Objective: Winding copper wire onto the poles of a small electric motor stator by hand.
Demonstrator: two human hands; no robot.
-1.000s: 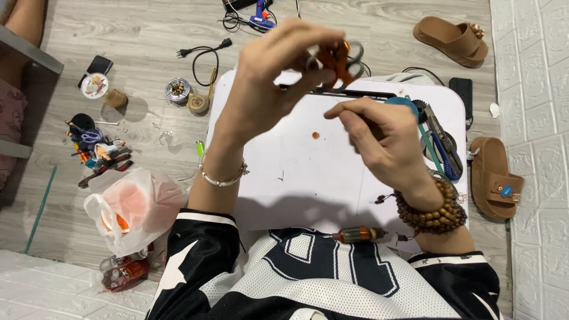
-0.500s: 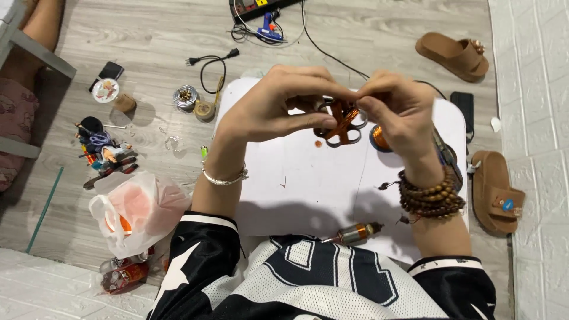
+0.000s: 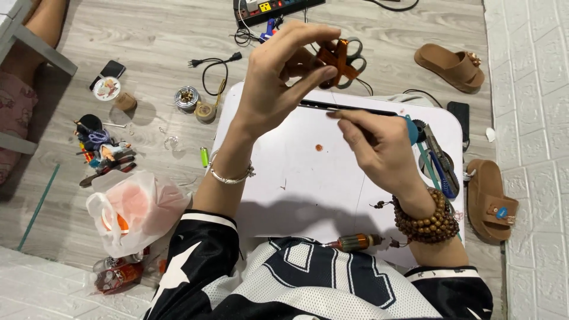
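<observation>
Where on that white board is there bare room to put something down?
The white board is bare at its middle, between the left hand, the right hand and a small orange bead. Its right edge is crowded with hand tools.

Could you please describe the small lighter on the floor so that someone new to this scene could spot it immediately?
Start at the white lap table, then look to the wooden floor just off its left edge, beside the left hand's bracelet. The lighter lies there alone, a slim bright yellow-green stick, unlike the round metal spools farther up.
</observation>
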